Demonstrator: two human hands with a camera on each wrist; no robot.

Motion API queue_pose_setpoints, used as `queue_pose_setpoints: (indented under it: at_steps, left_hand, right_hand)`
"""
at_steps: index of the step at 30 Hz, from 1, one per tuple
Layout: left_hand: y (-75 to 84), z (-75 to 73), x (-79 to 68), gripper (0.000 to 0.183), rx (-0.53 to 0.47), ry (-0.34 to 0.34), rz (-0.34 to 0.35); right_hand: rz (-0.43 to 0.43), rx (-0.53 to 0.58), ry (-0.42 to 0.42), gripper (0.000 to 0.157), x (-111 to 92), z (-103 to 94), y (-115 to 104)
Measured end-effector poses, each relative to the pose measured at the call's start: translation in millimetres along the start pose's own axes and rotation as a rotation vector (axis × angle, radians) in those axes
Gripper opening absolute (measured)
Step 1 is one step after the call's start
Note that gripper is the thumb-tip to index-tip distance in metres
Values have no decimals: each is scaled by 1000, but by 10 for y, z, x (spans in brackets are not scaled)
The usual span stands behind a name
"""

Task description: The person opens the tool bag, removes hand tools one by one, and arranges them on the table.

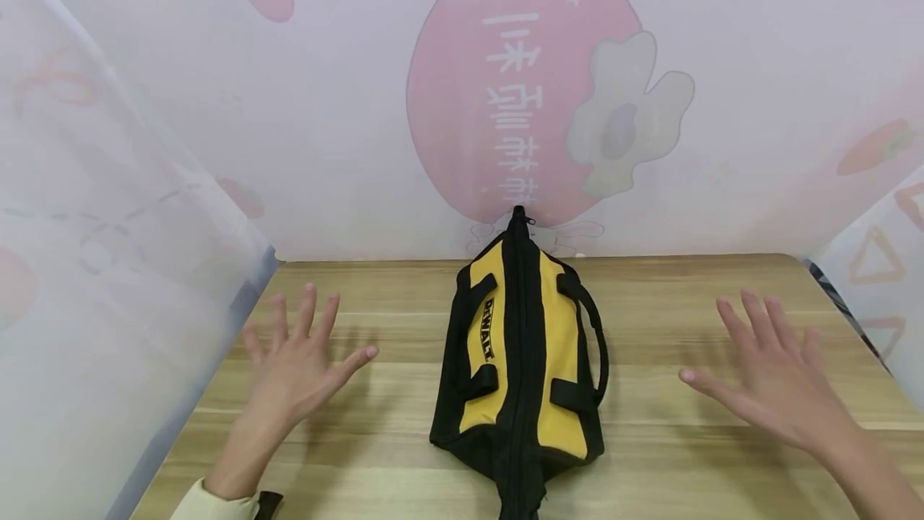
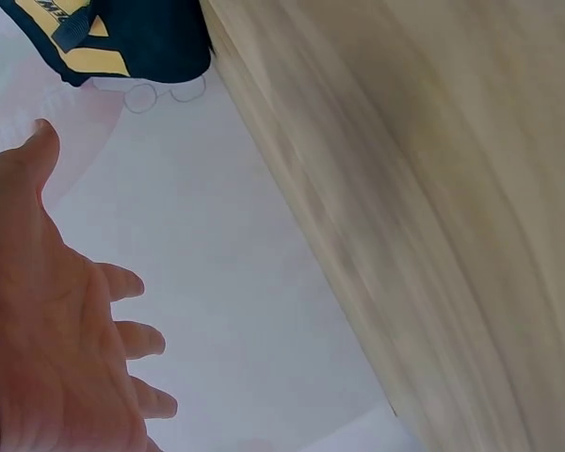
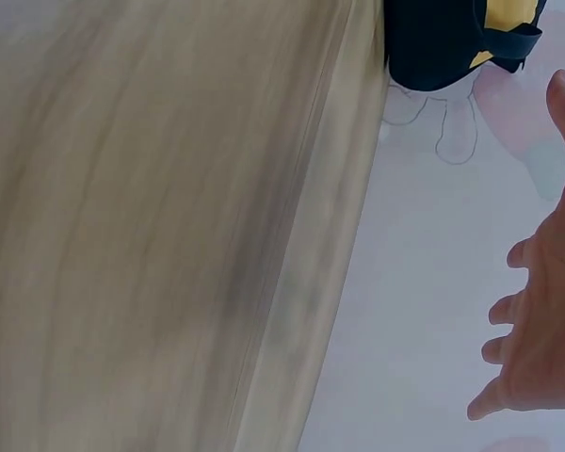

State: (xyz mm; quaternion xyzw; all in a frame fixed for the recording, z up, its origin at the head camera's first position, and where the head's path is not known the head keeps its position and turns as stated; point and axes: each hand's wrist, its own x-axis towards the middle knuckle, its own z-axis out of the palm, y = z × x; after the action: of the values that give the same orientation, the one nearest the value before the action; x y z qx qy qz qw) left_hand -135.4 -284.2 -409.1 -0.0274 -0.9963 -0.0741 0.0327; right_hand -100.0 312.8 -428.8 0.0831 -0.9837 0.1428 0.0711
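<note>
1. Overall, a pale backdrop [image 1: 339, 119], printed in pink, stands behind the far edge.
2. Table [image 1: 390, 400]: wood-grain top.
3. Bag [image 1: 524, 343]: yellow and black, mid-table, one end toward the backdrop, zip strip along its top.
4. Left hand [image 1: 296, 367]: fingers spread wide, well apart from the bag, to its left.
5. Right hand [image 1: 776, 375]: likewise spread wide, well apart, to its right.
6. Handle [image 1: 604, 355]: black strap, looping outward at the bag's right.
7. Lettering [image 1: 487, 331]: "DEWALT", bag's left side.

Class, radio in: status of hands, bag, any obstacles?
Left hand open, empty; right hand likewise. Bag on table, between hands, untouched. No obstacle seen between hands and bag.
</note>
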Motion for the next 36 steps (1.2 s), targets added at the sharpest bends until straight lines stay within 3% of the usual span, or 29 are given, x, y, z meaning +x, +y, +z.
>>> queue_pose_setpoints:
  at_steps: [8,15,29,36]
  left_hand:
    - [153,-1,84,109,-10,-17,12]
    - [278,14,149,110,-1,8,34]
    - [507,50,260,106,-91,48,69]
    - [628,70,386,103,-128,65,106]
  right_hand:
    - [-4,37,-13,114,102,33,-150]
    - [-2,58,-14,115,178,57,-259]
    - [-38,120,6,115,368,48,-468]
    - [-67,161,24,117,483,41,-568]
